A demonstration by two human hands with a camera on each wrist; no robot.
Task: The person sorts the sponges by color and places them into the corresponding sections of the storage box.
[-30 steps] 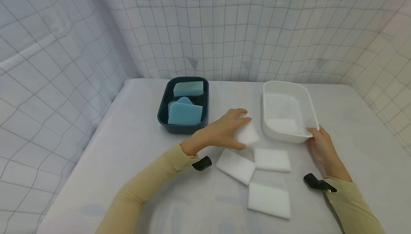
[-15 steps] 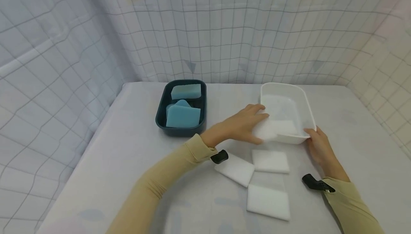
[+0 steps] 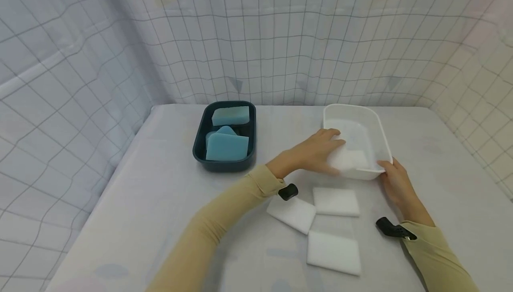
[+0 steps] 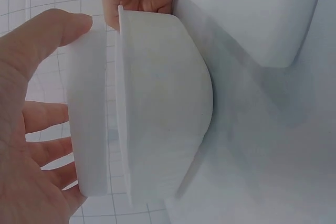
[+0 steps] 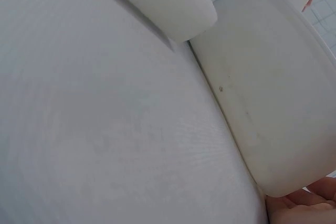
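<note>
My left hand (image 3: 318, 150) grips a white sponge block (image 3: 339, 158) between thumb and fingers, above the near left rim of a white plastic tub (image 3: 352, 125). In the left wrist view the sponge (image 4: 88, 111) stands just beside the tub's rim, with the thumb on one end and fingers along its other side. My right hand (image 3: 401, 192) holds the tub's near right corner, thumb over the rim; its fingers (image 5: 304, 203) show under the corner in the right wrist view. Another white sponge (image 3: 358, 159) appears to lie inside the tub, partly hidden.
Several white sponge blocks lie on the table in front of the tub: one to the left (image 3: 294, 214), one close to it (image 3: 336, 201), one nearest me (image 3: 334, 253). A dark teal tub (image 3: 195, 149) holding blue sponges (image 3: 227, 146) stands left. Gridded cloth hangs behind.
My left hand has carried the white sponge rightward from the table to the tub's rim. My right hand has kept its hold on the tub's corner.
</note>
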